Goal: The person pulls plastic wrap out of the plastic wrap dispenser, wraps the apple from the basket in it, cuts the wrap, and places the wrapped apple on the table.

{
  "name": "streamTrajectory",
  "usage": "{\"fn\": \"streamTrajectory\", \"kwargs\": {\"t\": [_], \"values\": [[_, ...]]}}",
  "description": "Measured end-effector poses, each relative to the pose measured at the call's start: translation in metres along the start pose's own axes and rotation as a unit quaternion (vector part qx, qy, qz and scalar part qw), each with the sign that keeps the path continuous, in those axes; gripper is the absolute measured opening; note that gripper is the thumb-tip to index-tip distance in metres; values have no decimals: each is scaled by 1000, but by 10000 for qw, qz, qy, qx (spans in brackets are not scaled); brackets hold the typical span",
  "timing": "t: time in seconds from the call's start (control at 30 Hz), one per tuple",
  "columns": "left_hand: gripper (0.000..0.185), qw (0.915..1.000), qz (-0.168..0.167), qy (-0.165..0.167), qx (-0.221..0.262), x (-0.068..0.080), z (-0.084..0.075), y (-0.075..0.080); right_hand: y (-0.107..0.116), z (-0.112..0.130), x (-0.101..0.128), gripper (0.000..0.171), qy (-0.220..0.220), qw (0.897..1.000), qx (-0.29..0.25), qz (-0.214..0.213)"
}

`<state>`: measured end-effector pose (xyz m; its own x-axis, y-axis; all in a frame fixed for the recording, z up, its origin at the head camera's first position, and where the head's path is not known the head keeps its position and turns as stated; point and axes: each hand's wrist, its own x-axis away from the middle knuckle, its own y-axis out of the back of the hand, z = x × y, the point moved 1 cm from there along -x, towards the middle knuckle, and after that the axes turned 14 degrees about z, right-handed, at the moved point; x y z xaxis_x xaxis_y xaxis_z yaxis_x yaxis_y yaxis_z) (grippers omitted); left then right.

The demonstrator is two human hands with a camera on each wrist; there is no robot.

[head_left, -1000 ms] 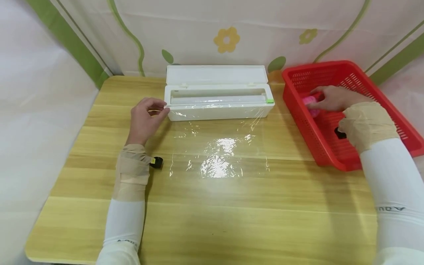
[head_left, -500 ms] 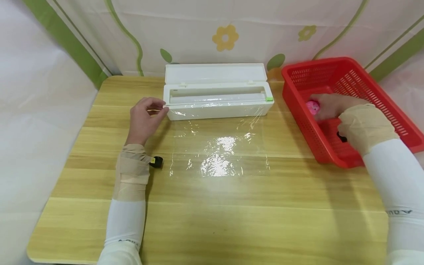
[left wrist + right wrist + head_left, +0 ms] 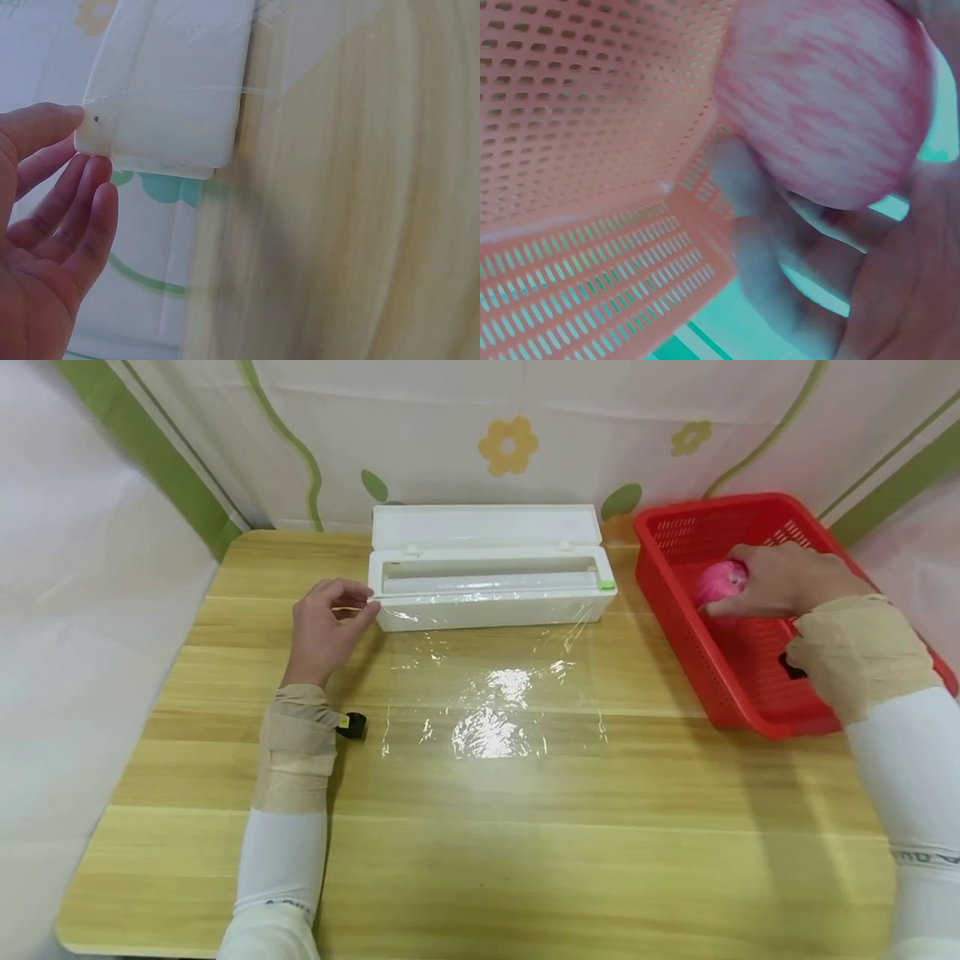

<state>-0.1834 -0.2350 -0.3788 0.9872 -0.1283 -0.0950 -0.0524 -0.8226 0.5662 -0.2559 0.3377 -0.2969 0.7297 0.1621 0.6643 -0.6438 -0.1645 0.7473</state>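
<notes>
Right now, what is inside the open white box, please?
Inside the white box lies a roll of film. The roll covers the bottom, so I cannot see what is under it.

Box (image 3: 491,556): hard plastic, smooth, low sheen. Film (image 3: 491,693): clear plastic, v. glossy, crinkled. Pink item (image 3: 720,583): surf. looks smooth. Basket (image 3: 678,635): plastic w/ slight sheen. Desk (image 3: 480,852): wood-grain, smooth, semi-gloss. Backdrop (image 3: 420,410): cloth-like, matt, creased. Sleeves (image 3: 283,852): matt fabric.

The left hand (image 3: 326,631) pinches with thumb (image 3: 43,127) and fingers (image 3: 96,217); the right hand (image 3: 783,578) curls, gripping.
</notes>
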Motion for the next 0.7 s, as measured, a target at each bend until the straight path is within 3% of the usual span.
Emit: {"fn": "streamTrajectory", "kwargs": {"t": [0.3,0.53,0.7], "values": [[23,10000,25,-31,-92,-2,-1,-2,5,11,26,94,121,9900,-251,-1385],[23,9999,5,-58,-124,-3,-2,-1,11,43,49,76,416,9801,-435,-1891],[22,9999,-3,-33,-146,-3,-3,0,5,79,62,79,740,9722,-527,-2157]]}}
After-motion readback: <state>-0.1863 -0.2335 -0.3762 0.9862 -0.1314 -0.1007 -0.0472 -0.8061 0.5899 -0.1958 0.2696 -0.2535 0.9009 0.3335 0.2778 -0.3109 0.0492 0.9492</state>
